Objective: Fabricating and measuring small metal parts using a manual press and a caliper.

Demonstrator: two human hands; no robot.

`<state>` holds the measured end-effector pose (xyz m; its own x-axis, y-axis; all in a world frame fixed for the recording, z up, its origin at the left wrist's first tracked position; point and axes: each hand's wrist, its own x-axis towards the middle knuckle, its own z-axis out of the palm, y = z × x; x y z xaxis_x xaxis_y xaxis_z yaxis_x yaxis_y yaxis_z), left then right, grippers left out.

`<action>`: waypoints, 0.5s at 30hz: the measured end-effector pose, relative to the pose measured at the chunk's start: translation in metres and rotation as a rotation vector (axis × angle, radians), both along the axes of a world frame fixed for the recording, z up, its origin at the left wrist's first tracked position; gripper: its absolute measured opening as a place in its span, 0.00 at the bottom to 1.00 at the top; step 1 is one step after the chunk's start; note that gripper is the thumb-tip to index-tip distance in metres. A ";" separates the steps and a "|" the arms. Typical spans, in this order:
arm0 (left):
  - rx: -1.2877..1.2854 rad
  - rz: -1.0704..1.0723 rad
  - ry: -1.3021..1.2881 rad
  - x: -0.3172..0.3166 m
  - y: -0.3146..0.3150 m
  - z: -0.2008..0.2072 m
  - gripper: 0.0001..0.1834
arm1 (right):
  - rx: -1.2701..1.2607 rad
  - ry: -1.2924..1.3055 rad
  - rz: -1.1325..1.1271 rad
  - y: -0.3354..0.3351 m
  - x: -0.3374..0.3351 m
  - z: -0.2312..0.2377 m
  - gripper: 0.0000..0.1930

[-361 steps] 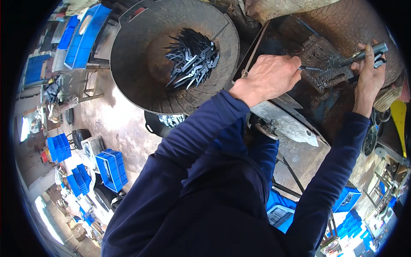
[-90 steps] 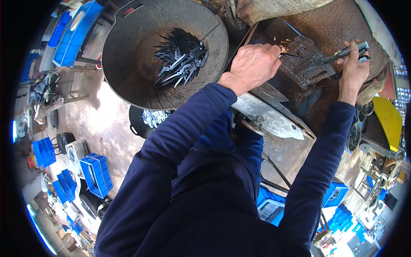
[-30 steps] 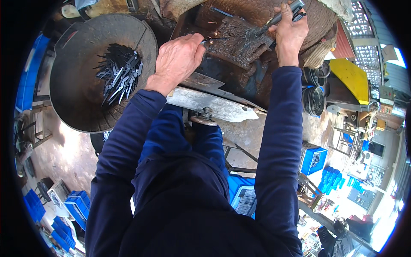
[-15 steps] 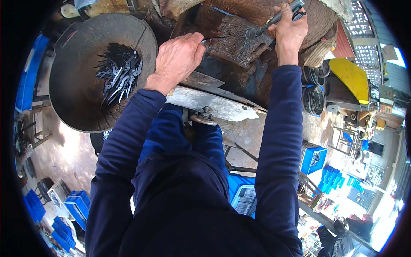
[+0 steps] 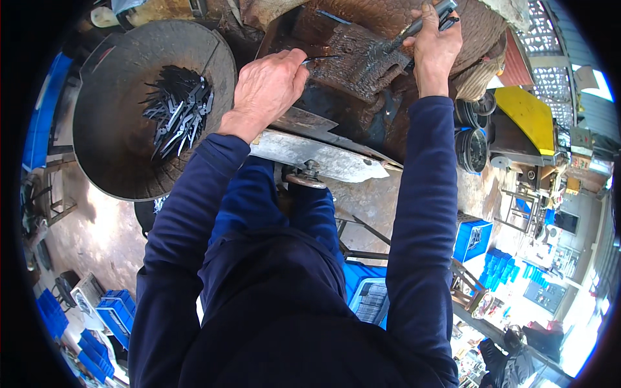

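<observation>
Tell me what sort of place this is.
Probably a metalworking workshop: dark metal pieces lie heaped in a big round pan, the right hand grips a grey cylindrical tool, and blue crates stand about.

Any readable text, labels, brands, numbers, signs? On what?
None readable.
Grey cylindrical tool in right hand: no lettering discernible.
Metal pieces in bowl: none discernible.
Blue crate beside right sleeve: side detail too small to read.
Grey panel, far right: too small to read.

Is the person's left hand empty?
No, the left hand grips a thin dark piece that pokes out to the right.
</observation>
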<state>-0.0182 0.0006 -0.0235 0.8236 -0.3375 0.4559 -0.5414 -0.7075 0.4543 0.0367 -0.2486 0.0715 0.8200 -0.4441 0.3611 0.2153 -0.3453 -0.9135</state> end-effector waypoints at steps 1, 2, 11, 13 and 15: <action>0.000 0.000 -0.002 0.000 0.000 0.000 0.08 | -0.001 0.000 -0.001 0.000 0.000 0.000 0.12; -0.001 0.000 -0.004 0.000 0.000 0.000 0.08 | 0.006 -0.001 -0.004 0.000 0.001 0.000 0.12; -0.001 -0.006 0.050 -0.004 0.000 0.000 0.09 | 0.006 0.000 -0.017 0.002 -0.006 0.001 0.12; -0.012 -0.005 0.028 -0.003 -0.001 0.001 0.09 | -0.001 -0.009 -0.017 0.002 -0.005 0.002 0.13; -0.035 -0.004 -0.008 -0.003 -0.002 -0.001 0.08 | -0.005 -0.001 -0.012 0.001 -0.006 0.001 0.13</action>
<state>-0.0210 -0.0016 -0.0244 0.8186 -0.3247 0.4738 -0.5479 -0.6890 0.4745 0.0309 -0.2481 0.0725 0.8145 -0.4521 0.3637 0.2117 -0.3521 -0.9117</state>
